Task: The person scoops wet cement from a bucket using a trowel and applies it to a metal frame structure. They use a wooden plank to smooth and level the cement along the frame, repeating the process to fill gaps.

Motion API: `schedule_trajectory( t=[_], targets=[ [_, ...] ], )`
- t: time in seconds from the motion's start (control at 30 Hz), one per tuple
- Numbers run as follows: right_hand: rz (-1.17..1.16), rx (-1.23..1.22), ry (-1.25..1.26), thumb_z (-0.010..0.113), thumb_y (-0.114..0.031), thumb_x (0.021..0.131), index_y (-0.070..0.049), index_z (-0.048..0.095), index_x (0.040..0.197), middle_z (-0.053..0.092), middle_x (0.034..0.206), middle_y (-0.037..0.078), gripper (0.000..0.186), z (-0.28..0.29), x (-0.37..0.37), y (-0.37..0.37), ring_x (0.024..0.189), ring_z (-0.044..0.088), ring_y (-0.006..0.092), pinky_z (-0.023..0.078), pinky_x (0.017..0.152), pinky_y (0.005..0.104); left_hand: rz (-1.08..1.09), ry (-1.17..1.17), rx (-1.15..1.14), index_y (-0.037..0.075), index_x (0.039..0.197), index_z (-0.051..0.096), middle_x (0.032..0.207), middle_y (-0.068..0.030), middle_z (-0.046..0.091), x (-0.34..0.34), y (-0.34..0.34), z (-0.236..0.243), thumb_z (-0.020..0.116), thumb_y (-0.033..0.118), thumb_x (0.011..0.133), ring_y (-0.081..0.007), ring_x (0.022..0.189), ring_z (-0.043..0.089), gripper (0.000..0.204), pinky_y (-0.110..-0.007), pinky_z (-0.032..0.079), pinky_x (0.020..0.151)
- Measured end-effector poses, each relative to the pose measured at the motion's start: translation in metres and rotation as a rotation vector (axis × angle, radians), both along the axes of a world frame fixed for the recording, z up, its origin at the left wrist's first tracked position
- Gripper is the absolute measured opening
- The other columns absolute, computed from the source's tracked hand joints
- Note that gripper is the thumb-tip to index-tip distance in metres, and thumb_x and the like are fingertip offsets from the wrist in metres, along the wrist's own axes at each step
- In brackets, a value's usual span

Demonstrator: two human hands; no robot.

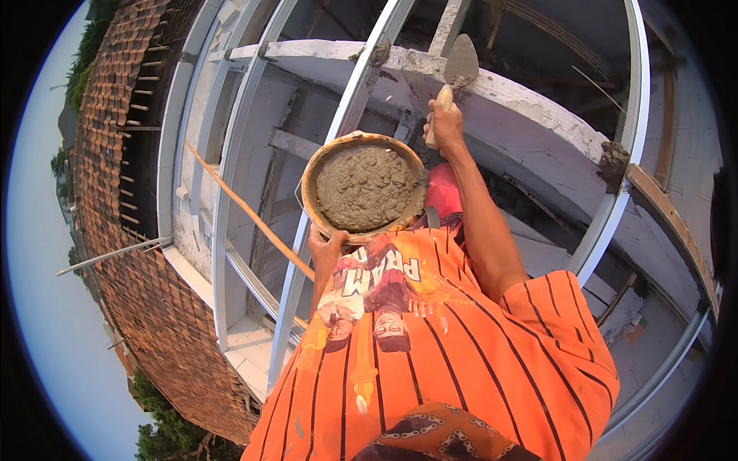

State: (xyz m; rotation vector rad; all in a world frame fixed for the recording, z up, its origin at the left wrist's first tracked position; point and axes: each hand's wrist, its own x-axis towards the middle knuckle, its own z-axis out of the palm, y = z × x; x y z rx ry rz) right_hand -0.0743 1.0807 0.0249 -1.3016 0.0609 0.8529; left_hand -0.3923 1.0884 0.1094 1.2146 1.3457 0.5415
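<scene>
While right hand (446,125) is closed round trowel (462,64) | left hand (327,247) clasps bucket (309,192) | near-left rim

Whitewashed beam (530,96), rough top, curving across view. Silvery metal rafters (609,217) cross it. Mortar lump (613,161) at right crossing; smaller dab (379,54) at middle one. Trowel blade (462,61) overlaps beam; contact unclear.

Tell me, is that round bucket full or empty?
It looks nearly full: wet grey mortar spreads across the bucket, close to its rim.
</scene>
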Motion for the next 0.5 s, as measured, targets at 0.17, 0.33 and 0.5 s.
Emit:
schedule_trajectory(
  t=[0.17, 0.33, 0.5],
  targets=[
    [-0.446, 0.132, -0.297, 0.059, -0.024, 0.089, -0.006, 0.047, 0.086, 0.05, 0.063, 0.002, 0.021, -0.011, 0.005, 0.001, 0.042, 0.051, 0.0132, 0.044, 0.036, 0.0283, -0.028, 0.071, -0.031, -0.006, 0.105, 0.051, 0.088, -0.0108, 0.062, 0.006, -0.003, 0.014, 0.062, 0.001, 0.072, -0.0146, 0.068, 0.061, 0.036, -0.027, 0.051, 0.058],
    [0.365, -0.083, 0.027, 0.057, -0.024, 0.089, 0.002, 0.048, 0.1, 0.053, 0.067, 0.005, 0.03, -0.025, -0.028, 0.015, 0.047, 0.053, 0.0152, 0.044, 0.044, 0.0331, -0.037, 0.04, -0.047, -0.006, 0.104, 0.051, 0.087, -0.0107, 0.062, 0.01, -0.002, 0.02, 0.061, 0.0, 0.071, -0.0143, 0.064, 0.061, 0.035, -0.027, 0.051, 0.054],
    [-0.372, 0.053, -0.284, 0.056, -0.022, 0.09, 0.004, 0.038, 0.109, 0.054, 0.067, 0.01, 0.037, 0.031, -0.004, 0.001, 0.042, 0.054, 0.0173, 0.043, 0.039, 0.0304, 0.016, -0.037, -0.012, -0.006, 0.105, 0.052, 0.087, -0.0105, 0.062, -0.006, -0.009, 0.0, 0.061, 0.0, 0.071, -0.0142, 0.065, 0.06, 0.036, -0.026, 0.05, 0.057]
  ],
)
